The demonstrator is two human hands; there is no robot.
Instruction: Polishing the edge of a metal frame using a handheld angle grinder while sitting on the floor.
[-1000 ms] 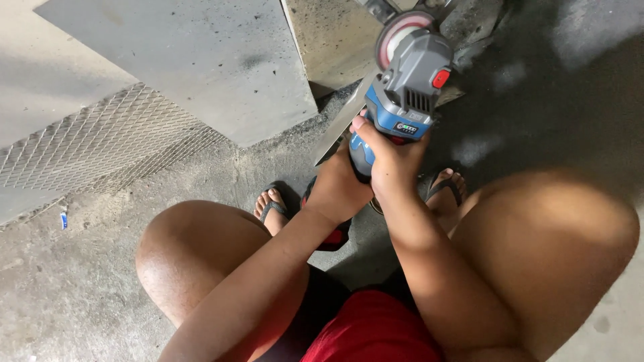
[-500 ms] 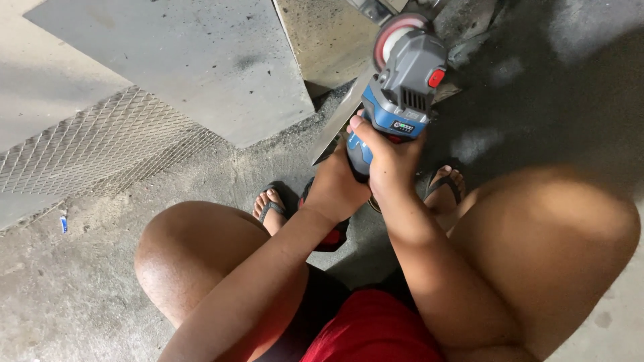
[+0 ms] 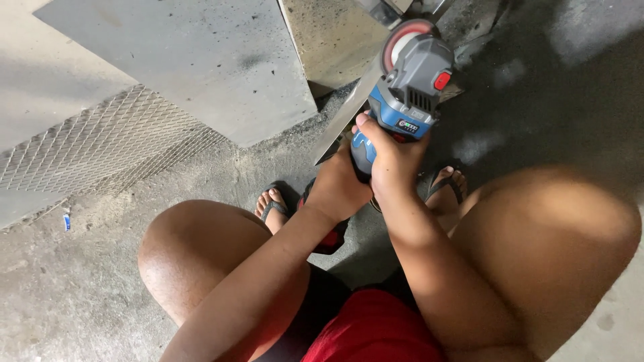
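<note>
Both hands clamped on the blue and grey cordless angle grinder (image 3: pixel 402 100): right hand (image 3: pixel 392 157) wrapped round the blue body just behind the grey head, left hand (image 3: pixel 339 188) closed lower on the handle end, close against the right one. Grinder held above the concrete floor (image 3: pixel 80 295), its red-rimmed disc (image 3: pixel 402 40) at the far end of the grinder, touching or just over the thin grey metal strip (image 3: pixel 345 114) slanting beside the grinder; contact itself hard to tell.

To grind well here: keep the 2 hands firm, wrists locked, disc at a shallow angle to the strip, pressure light and even, toes in the black sandals (image 3: pixel 275 208) kept back from the grinder, bare knees clear of sparks.

Against the frame 0.5 s ago: grinder, both hands and large grey metal sheet (image 3: pixel 181 60) left of the grinder in nearly the same places; grip unchanged, only a very slight shift of view.
</note>
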